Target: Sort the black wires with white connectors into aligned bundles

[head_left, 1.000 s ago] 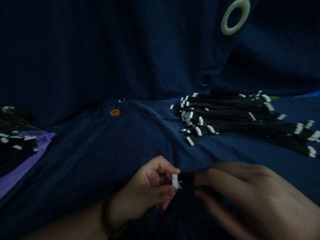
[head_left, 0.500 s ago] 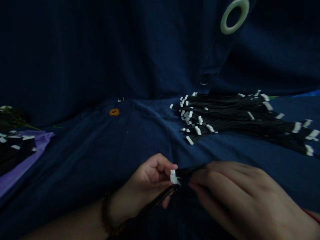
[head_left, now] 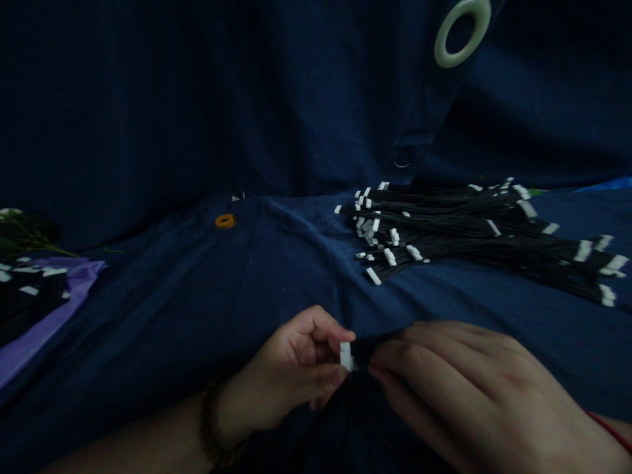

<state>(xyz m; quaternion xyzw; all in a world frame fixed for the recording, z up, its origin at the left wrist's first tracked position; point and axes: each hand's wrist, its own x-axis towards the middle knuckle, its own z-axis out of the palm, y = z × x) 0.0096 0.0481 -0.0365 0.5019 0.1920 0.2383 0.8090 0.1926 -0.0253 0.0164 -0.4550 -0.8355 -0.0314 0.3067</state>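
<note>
Between its thumb and fingers, my left hand (head_left: 301, 365) grips a small white connector (head_left: 346, 356) near the bottom centre. Just right of it is my right hand (head_left: 469, 382), its thumb and fingertips pressed together beside the connector; what they pinch is too dark and small to make out. Any black wires at the connector barely show against the dark cloth. Further back on the right lies a large bundle of black cables (head_left: 454, 227) with white connectors at both ends.
An orange ring-shaped coil (head_left: 226, 221) lies left of centre on the blue cloth (head_left: 276, 263). At far left, a purple bag (head_left: 83, 283) holds more white-ended cables, beside green stems (head_left: 29, 237). A pale ring (head_left: 463, 33) hangs at upper right.
The black wires that looped over my left thumb no longer show there. The connector has shifted slightly down and right, and my right fingertips are a little nearer to it.
</note>
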